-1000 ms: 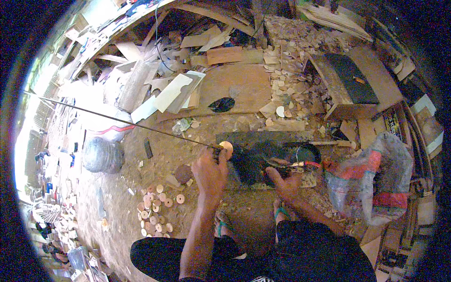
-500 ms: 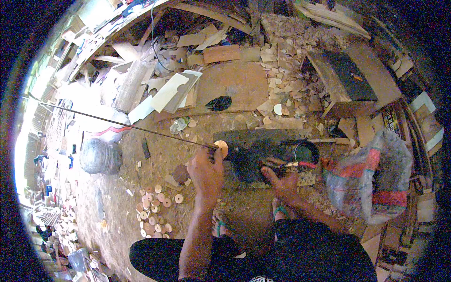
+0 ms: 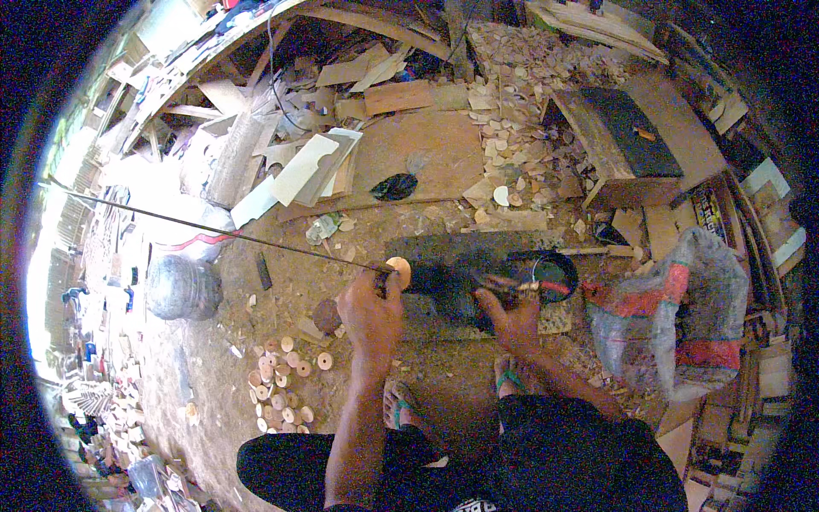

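Observation:
Pinched in the fingers of my left hand (image 3: 369,317) is the near end of a long thin dark rod (image 3: 230,231), which runs away to the far left. A pale round wooden disc (image 3: 398,272) shows right at those fingertips, by the rod's end. To the right, my right hand (image 3: 514,318) is closed over a dark stained board (image 3: 461,249) on the ground. Its fingers grip a slim object that is too blurred and dark to name. Just beyond them sits a round black dish-like thing (image 3: 564,276) with a red strip across it.
Several small wooden discs with centre holes (image 3: 277,391) lie in a heap at the left. A grey and red woven sack (image 3: 670,320) stands on the right. Farther off are wood offcuts (image 3: 520,149), a wooden box (image 3: 636,154) and a black oval piece (image 3: 395,187).
My right hand has shifted slightly, and the red strip beside it now appears higher, against the black dish. My left hand keeps its hold on the rod, nearly still.

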The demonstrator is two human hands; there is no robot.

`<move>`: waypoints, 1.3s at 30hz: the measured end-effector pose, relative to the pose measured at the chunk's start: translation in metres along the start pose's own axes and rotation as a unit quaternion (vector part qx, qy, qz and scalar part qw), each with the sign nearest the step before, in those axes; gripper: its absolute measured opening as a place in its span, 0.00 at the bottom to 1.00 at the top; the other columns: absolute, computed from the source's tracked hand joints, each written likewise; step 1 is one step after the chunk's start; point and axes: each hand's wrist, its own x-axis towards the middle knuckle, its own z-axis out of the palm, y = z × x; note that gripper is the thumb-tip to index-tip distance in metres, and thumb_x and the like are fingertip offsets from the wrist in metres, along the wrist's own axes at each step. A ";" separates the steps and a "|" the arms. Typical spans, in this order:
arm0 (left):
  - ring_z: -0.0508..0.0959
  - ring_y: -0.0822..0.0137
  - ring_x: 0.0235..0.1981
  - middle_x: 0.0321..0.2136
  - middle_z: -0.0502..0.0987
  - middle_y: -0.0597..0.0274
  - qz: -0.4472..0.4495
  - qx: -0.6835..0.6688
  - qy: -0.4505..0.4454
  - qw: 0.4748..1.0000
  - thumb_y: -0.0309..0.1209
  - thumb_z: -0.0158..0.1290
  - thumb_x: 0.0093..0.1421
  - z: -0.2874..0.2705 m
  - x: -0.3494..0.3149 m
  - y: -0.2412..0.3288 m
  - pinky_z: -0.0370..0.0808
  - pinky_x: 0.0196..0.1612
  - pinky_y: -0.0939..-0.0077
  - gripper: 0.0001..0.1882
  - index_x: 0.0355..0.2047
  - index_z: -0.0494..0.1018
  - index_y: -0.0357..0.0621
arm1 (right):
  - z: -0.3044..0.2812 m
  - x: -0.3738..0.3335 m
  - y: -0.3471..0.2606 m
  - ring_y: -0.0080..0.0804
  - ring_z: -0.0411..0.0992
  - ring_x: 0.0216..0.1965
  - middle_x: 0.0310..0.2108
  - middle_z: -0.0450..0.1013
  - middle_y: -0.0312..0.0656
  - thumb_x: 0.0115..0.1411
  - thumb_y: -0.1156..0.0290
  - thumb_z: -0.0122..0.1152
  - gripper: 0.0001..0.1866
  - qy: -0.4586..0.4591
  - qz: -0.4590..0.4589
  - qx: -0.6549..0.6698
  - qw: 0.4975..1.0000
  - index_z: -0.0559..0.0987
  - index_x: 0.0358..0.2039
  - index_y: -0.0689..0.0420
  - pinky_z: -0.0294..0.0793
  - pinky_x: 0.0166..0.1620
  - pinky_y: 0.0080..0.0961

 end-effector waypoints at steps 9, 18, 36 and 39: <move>0.79 0.54 0.27 0.25 0.79 0.52 0.019 -0.017 -0.034 0.999 0.35 0.58 0.55 0.008 -0.005 0.002 0.73 0.32 0.63 0.11 0.30 0.77 0.40 | 0.003 0.044 -0.006 0.26 0.73 0.35 0.35 0.75 0.38 0.54 0.71 0.68 0.14 0.120 -0.043 0.114 0.985 0.75 0.39 0.61 0.73 0.42 0.26; 0.78 0.51 0.29 0.28 0.79 0.52 0.051 -0.038 -0.005 0.998 0.31 0.57 0.54 -0.008 0.002 -0.006 0.71 0.34 0.60 0.08 0.32 0.77 0.41 | -0.013 -0.009 0.009 0.27 0.75 0.35 0.35 0.77 0.41 0.53 0.70 0.68 0.18 -0.015 0.068 0.069 0.995 0.76 0.43 0.63 0.75 0.40 0.26; 0.79 0.55 0.27 0.26 0.79 0.55 0.074 -0.012 -0.006 0.997 0.30 0.57 0.54 0.000 0.004 -0.011 0.72 0.32 0.64 0.05 0.30 0.77 0.42 | -0.002 -0.011 0.011 0.26 0.74 0.34 0.34 0.77 0.39 0.55 0.71 0.67 0.13 -0.020 0.061 0.053 0.997 0.78 0.40 0.61 0.74 0.41 0.24; 0.79 0.55 0.27 0.25 0.79 0.54 0.048 -0.024 -0.013 0.998 0.30 0.57 0.54 0.002 0.001 -0.011 0.72 0.32 0.64 0.05 0.29 0.77 0.41 | 0.004 0.019 0.004 0.26 0.74 0.34 0.34 0.76 0.39 0.55 0.70 0.67 0.13 0.082 -0.035 0.047 0.995 0.78 0.39 0.61 0.74 0.41 0.25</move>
